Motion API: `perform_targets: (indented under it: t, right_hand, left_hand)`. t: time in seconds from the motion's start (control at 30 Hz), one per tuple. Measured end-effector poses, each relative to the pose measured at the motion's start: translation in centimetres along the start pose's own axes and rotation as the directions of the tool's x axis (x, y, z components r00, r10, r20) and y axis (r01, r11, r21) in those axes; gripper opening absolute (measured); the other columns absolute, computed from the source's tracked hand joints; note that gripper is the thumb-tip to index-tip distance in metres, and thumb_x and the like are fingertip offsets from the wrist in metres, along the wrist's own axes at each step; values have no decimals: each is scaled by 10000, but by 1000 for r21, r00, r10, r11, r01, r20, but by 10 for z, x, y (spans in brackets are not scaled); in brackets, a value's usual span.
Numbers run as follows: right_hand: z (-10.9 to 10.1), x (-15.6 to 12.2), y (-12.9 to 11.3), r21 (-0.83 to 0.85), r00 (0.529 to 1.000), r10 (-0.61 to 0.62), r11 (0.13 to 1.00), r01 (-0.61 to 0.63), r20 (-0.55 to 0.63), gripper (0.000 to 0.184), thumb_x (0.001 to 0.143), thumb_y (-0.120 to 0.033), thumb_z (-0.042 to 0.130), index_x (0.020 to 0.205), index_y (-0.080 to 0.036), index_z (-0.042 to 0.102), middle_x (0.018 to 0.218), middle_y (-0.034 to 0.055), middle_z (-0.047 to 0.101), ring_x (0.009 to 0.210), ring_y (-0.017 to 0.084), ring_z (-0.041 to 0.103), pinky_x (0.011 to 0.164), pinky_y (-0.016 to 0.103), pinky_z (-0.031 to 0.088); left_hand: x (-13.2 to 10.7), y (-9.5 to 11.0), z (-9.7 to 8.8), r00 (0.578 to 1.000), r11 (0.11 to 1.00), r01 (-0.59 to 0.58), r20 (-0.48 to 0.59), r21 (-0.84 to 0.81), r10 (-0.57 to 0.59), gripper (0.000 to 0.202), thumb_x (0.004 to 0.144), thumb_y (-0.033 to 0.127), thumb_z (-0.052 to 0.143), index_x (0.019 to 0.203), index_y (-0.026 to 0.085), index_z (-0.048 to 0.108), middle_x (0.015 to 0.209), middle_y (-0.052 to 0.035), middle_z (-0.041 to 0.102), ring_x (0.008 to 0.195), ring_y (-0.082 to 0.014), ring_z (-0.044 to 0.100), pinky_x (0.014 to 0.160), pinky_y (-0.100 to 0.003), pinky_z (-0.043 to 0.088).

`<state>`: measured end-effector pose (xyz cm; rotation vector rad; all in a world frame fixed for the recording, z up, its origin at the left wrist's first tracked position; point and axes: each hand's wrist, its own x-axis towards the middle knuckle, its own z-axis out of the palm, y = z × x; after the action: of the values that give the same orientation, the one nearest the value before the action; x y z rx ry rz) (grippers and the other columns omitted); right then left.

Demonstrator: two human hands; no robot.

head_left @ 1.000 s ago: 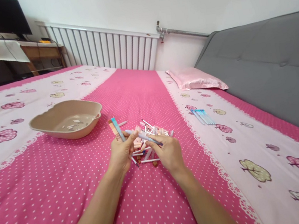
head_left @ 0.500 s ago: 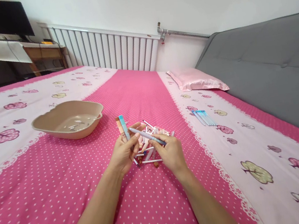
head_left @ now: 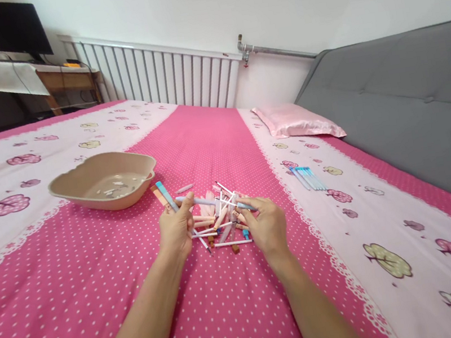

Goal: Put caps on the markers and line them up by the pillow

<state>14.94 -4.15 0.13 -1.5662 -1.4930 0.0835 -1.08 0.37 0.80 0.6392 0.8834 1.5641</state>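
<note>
My left hand [head_left: 176, 226] is closed around an orange-topped pen [head_left: 160, 196], a blue-topped pen [head_left: 165, 194] and a lilac pen barrel [head_left: 200, 200] that points right. In my right hand [head_left: 267, 224], thumb and fingers pinch a blue-grey pen piece [head_left: 247, 206]. A gap lies between this piece and the lilac barrel; a thin white stick shows there, but I cannot tell whether it joins either one. Below and between both hands is a loose pile of pen parts [head_left: 222, 224]: white refills, pinkish barrels, and small brown and blue pieces.
A beige plastic basin [head_left: 84, 194] with small pale pieces inside stands on the bed to the left. Several light-blue pens [head_left: 309, 178] lie in a row on the right. Farther back is a pink pillow [head_left: 297, 121] beside a grey padded headboard [head_left: 408, 106].
My hands have moved apart, left hand leftward and right hand slightly rightward. The pen both hands held is now in two pieces, the lilac barrel left and the blue-grey piece right.
</note>
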Motion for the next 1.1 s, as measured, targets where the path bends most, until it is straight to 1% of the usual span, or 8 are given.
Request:
perform_targets:
  t: [0.2, 0.33, 0.5, 0.57, 0.7, 0.77, 0.9, 1.1]
  right_hand:
    - [1, 5, 8, -123, 979, 96, 990, -74, 181, 353, 753, -94, 511, 1034, -191, 701, 1043, 100, 690, 940, 242, 620, 848, 380, 460]
    - [5, 6, 13, 31, 985, 30, 999, -36, 170, 400, 760, -116, 516, 1128, -204, 647, 1089, 88, 673, 983, 227, 614, 881, 399, 455]
    - [5, 5, 7, 304, 983, 41, 948, -95, 180, 315, 823, -278, 540, 1104, -186, 648, 1051, 90, 677, 925, 208, 625, 834, 368, 482]
    - [5, 3, 1, 419, 968, 42, 896, -145, 247, 358, 827, -371, 556, 1122, -183, 630, 992, 80, 679, 828, 182, 631, 737, 312, 503]
    - [5, -1, -9, 502, 939, 16, 842, -198, 344, 322, 765, -432, 634, 932, -158, 671, 807, 51, 662, 651, 143, 588, 589, 256, 475]
    - [5, -2, -10, 558, 912, 74, 770, -309, 403, 293, 728, -435, 668, 803, -151, 661, 705, 31, 644, 584, 135, 571, 540, 252, 464]
    - [1, 2, -9, 678, 860, 272, 531, -509, 432, 310, 655, -425, 735, 747, -146, 637, 572, -22, 593, 456, 82, 508, 446, 203, 424]
    - [-6, 9, -7, 775, 774, 497, 276, -569, 391, 322, 577, -328, 799, 773, -144, 621, 601, -1, 647, 472, 71, 564, 388, 135, 411]
  left_hand:
    - [-1, -4, 0, 997, 991, -75, 2, 113, 75, 318, 532, 231, 801, 757, 111, 610, 522, 69, 534, 321, -1, 337, 322, -132, 255]
    - [-4, -2, 1, 994, 969, -99, 64, 225, 86, 474, 529, 153, 789, 982, 145, 647, 785, -26, 669, 458, -73, 553, 418, -168, 407]
    - [-9, -2, 2, 961, 890, -177, 270, 421, 64, 429, 602, 223, 756, 1013, 141, 662, 547, 15, 596, 434, -119, 549, 407, -185, 394]
    - [-11, -7, 1, 893, 860, -180, 446, 478, -61, 302, 639, 246, 727, 919, 141, 686, 599, -11, 621, 462, -123, 557, 429, -197, 410]
    - [-17, -16, -1, 681, 828, -195, 680, 525, -271, 106, 681, 231, 687, 746, 148, 680, 644, -40, 641, 545, -134, 575, 492, -205, 424]
    - [-19, -15, -1, 650, 819, -179, 690, 545, -318, 138, 708, 267, 672, 652, 142, 653, 569, -38, 615, 485, -113, 536, 457, -189, 389]
    - [-19, -6, -1, 669, 846, -27, 638, 533, -381, 349, 794, 445, 578, 674, 129, 663, 504, -60, 599, 406, -100, 512, 403, -176, 366]
    - [-9, -5, 0, 852, 938, 254, 404, 238, -333, 259, 820, 339, 591, 937, 118, 659, 764, -87, 672, 477, -78, 565, 407, -151, 442]
